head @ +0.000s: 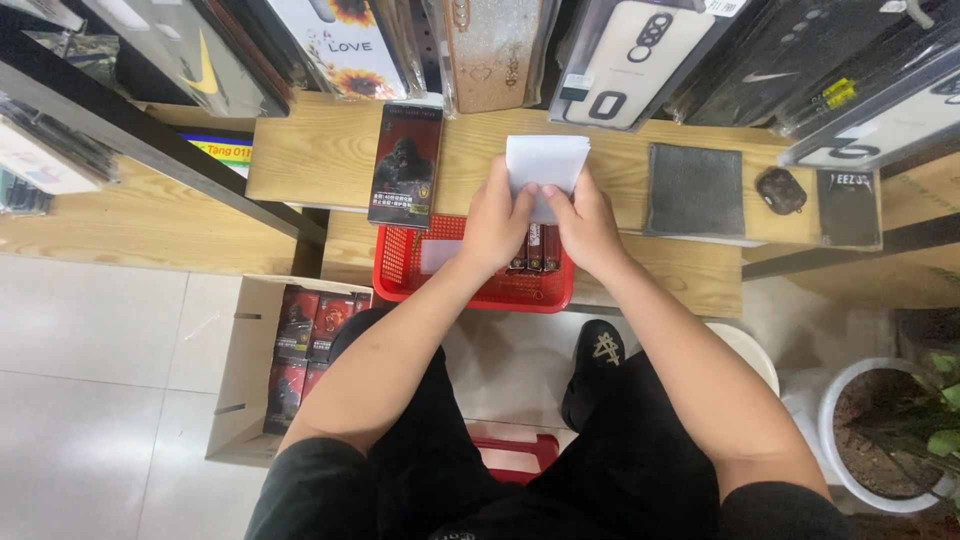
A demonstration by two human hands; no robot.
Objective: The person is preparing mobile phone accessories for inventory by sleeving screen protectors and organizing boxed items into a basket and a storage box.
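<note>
Both hands, left hand (497,222) and right hand (585,222), pinch a white packet (545,165) over the red basket (480,290); dark boxes (300,345) wait in the cardboard carton (245,400), so early going, I judge.

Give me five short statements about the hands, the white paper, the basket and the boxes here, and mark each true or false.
1. Both hands, the left hand and the right hand, hold the white paper. True.
2. The red basket lies below the hands. True.
3. The dark flat box lies right of the paper. False: it lies left of it.
4. The cardboard box on the floor is empty. False: it holds dark red packages.
5. A grey cloth lies on the wooden shelf. True.
</note>
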